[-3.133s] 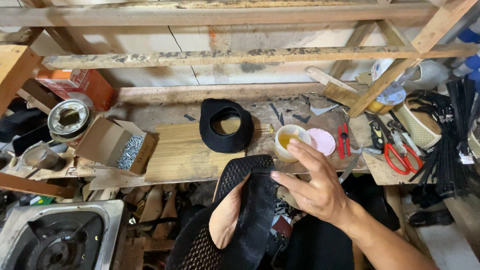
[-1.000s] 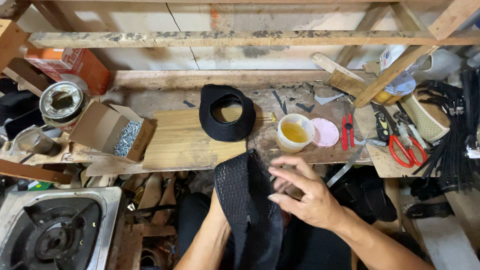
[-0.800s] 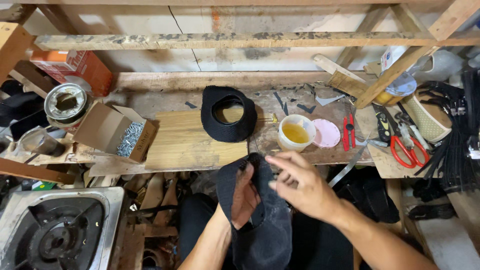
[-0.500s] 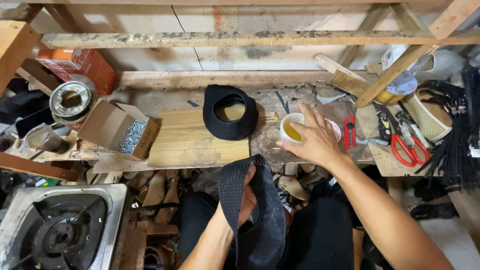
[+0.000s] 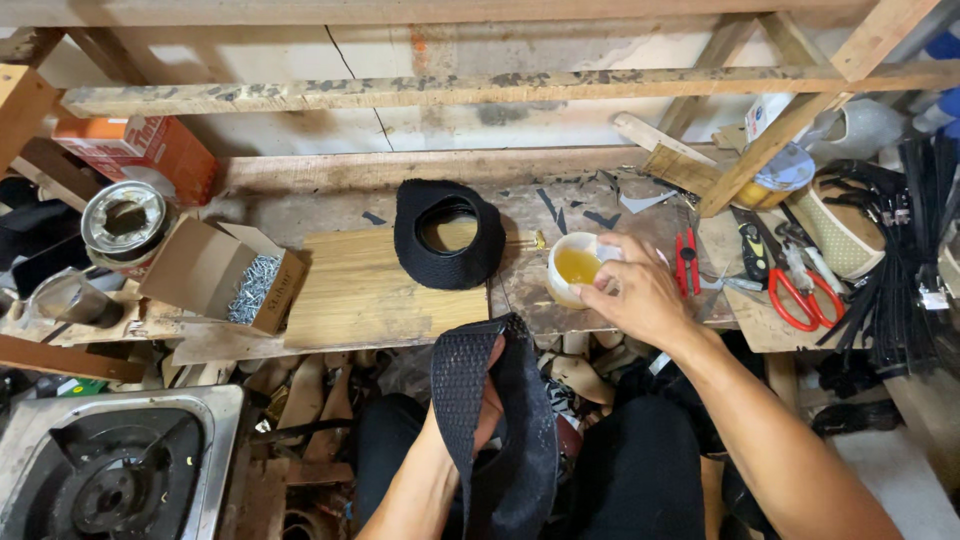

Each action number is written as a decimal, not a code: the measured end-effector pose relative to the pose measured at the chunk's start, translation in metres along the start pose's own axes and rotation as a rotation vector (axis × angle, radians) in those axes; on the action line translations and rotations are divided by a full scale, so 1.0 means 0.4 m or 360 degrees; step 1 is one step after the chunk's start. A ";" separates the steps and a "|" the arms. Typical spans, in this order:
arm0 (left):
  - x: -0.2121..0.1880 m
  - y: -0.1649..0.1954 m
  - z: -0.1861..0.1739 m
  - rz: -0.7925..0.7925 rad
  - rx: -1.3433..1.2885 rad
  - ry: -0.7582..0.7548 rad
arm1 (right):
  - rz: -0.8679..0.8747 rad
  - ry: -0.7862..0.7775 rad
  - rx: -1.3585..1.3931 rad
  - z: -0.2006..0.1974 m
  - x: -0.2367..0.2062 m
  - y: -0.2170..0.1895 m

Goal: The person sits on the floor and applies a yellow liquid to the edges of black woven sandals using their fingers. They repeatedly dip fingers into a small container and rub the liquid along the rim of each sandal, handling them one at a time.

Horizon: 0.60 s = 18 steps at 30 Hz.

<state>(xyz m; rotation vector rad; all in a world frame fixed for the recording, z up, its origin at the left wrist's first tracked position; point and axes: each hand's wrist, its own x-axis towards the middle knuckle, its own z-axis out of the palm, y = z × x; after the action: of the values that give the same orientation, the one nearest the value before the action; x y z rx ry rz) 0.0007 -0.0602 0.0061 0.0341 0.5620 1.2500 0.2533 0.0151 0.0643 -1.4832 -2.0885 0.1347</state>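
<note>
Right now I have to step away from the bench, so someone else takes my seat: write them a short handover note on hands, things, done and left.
Left hand: inside the black mesh piece, holding it up over the lap.
Right hand: at the white cup of yellow liquid on the bench, fingers on its rim.
A second black mesh piece lies on the wooden board. Red scissors and red pliers lie right of the cup.
Done: nothing visibly applied to the held piece.
Left: likely coating it from the cup.

Two black mesh pieces (image 5: pixel 447 235), one cup (image 5: pixel 574 268)
</note>
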 end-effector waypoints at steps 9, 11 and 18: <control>-0.005 0.009 0.026 0.0007 0.0119 -0.0124 | -0.0313 -0.0139 0.0604 -0.087 -0.116 -0.171; -0.001 0.005 0.016 0.0012 0.0126 -0.0111 | -0.0434 -0.0070 0.0581 -0.082 -0.135 -0.198; -0.009 -0.015 -0.019 -0.0044 0.0103 -0.0091 | -0.0842 0.0162 0.0179 -0.040 -0.142 -0.207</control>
<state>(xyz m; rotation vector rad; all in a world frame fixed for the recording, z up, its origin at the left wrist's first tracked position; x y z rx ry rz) 0.0021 -0.0675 -0.0011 0.1154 0.5517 1.2003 0.2046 -0.0709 0.0883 -0.8163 -2.2693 -0.0266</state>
